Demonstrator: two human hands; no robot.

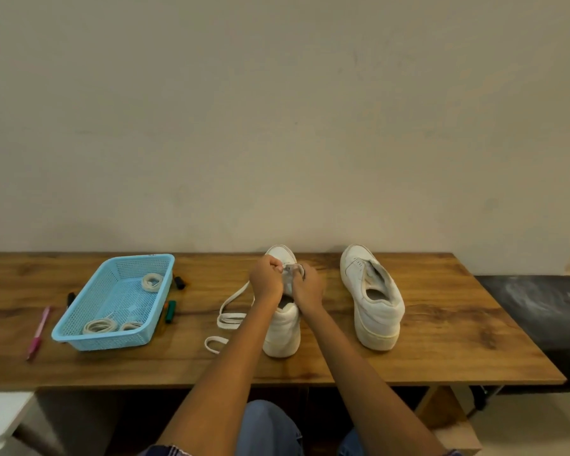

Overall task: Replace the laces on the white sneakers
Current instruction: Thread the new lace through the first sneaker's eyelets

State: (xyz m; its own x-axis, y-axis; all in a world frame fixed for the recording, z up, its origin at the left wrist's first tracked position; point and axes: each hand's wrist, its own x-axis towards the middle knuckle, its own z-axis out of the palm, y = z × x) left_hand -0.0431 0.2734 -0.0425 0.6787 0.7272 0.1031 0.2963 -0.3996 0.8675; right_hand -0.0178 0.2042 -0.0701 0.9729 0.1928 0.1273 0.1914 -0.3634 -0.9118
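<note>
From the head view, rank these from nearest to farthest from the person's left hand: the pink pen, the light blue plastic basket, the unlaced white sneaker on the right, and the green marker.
Measured from the left hand:
1. Unlaced white sneaker, to its right.
2. Green marker, left, beside the basket; nearly level with the sneaker, so too close to call.
3. Light blue plastic basket, further left.
4. Pink pen, far left.

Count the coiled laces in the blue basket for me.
3: one coil near the far right corner of the blue basket, a large one at the near wall, a smaller one just right of it, partly hidden.
</note>
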